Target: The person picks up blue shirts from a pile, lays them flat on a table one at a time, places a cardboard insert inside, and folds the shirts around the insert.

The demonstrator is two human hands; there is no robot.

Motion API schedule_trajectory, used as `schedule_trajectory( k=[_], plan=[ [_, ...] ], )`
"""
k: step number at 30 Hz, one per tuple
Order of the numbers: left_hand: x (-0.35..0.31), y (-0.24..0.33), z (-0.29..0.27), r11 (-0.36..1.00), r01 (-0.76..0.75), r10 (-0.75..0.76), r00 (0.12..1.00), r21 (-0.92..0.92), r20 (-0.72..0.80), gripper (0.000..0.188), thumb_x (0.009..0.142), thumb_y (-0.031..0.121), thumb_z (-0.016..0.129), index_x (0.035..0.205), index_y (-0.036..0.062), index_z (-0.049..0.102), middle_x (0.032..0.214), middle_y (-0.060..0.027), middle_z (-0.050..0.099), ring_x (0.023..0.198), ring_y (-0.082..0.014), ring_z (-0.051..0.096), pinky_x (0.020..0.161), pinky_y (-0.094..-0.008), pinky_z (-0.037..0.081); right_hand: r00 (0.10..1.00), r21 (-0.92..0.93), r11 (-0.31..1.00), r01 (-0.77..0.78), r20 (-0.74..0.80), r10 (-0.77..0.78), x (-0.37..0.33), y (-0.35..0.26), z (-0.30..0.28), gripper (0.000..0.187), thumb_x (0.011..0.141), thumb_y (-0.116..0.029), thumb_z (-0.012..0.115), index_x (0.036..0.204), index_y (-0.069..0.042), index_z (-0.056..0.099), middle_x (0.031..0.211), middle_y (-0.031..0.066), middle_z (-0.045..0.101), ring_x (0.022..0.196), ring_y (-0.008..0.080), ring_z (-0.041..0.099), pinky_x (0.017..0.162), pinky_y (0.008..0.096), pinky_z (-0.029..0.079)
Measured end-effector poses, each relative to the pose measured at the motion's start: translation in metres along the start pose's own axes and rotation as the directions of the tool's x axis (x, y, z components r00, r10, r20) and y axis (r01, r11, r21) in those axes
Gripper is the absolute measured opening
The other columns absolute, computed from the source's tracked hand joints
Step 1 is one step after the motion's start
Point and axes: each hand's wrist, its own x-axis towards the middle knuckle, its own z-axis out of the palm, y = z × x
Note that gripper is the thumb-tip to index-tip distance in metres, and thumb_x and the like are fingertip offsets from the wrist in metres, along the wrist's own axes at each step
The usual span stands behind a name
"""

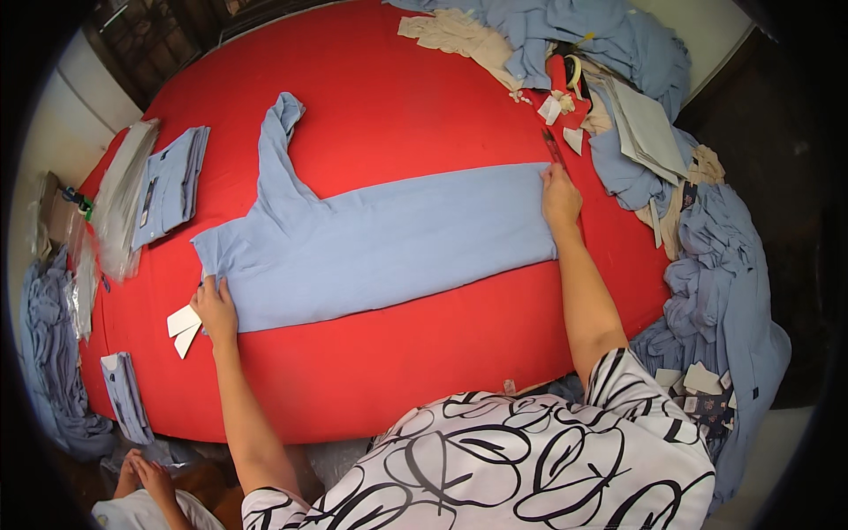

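Shirt (380,243): straightening, I judge; next calls for even tension. Right hand (562,200): fingers closed on hem (548,231). Left hand (215,311): half-curled, hold unclear.

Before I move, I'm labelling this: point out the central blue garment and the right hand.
Central blue garment (393,237): head view, middle of its body.
Right hand (562,200): head view, back of the hand.

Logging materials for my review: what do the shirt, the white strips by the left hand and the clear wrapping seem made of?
Shirt: matte cloth, perhaps cotton, judging by its soft creases. White strips: probably stiff card, flat with crisp edges. Clear wrapping: likely thin plastic, glossy and see-through.
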Motion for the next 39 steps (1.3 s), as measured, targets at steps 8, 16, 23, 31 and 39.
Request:
schedule_trajectory(
  k=[8,16,23,31,39],
  plan=[
    [-0.004,-0.004,0.000,1.000,-0.013,0.013,1.000,0.002,-0.014,0.021,0.093,0.021,0.060,0.102,0.0018,0.062,0.088,-0.0164,0.061,0.088,-0.0339,0.056,0.089,-0.0420,0.040,0.980,0.124,0.985,0.121,-0.172,-0.099,-0.003,-0.001,-0.019,0.025,0.094,-0.027,0.058,0.107,-0.006,0.058,0.108,0.0151,0.061,0.095,0.0356,0.060,0.079,0.0466,0.047],
    [-0.004,0.001,0.006,0.988,0.004,0.006,0.998,0.154,-0.065,0.021,0.092,0.023,0.062,0.103,0.0054,0.065,0.090,-0.0125,0.063,0.093,-0.0304,0.056,0.090,-0.0404,0.039,0.911,0.327,0.862,-0.387,0.278,0.303,-0.088,0.030,-0.073,0.031,0.090,-0.028,0.065,0.098,0.001,0.060,0.084,0.0126,0.063,0.076,0.0245,0.059,0.069,0.0363,0.047],
    [-0.002,-0.006,0.009,0.995,0.046,-0.041,0.997,0.090,-0.058,0.022,0.092,0.024,0.062,0.104,0.0059,0.065,0.093,-0.0139,0.062,0.094,-0.0326,0.055,0.089,-0.0414,0.040,0.823,0.376,0.806,-0.456,0.523,0.222,-0.064,0.059,-0.075,0.019,0.082,-0.012,0.071,0.087,0.003,0.060,0.070,0.0090,0.058,0.064,0.0178,0.055,0.060,0.0295,0.045],
    [-0.006,-0.006,0.007,0.997,0.032,-0.027,0.998,0.076,-0.060,0.022,0.092,0.023,0.061,0.104,0.0051,0.065,0.092,-0.0150,0.060,0.092,-0.0336,0.054,0.086,-0.0426,0.041,0.997,0.271,0.962,0.040,0.058,-0.058,-0.059,0.020,-0.069,0.014,0.086,0.002,0.057,0.098,0.001,0.064,0.105,0.0152,0.064,0.095,0.0311,0.062,0.083,0.0412,0.050],
    [-0.003,-0.006,0.011,0.998,0.038,-0.034,0.996,0.041,-0.077,0.022,0.092,0.023,0.062,0.105,0.0052,0.064,0.092,-0.0159,0.060,0.090,-0.0344,0.055,0.084,-0.0432,0.042,0.927,0.311,0.881,0.355,0.003,-0.375,-0.027,0.003,0.010,0.032,0.092,0.002,0.049,0.122,0.001,0.059,0.133,0.0155,0.056,0.133,0.0296,0.045,0.115,0.0415,0.028]
  ],
)
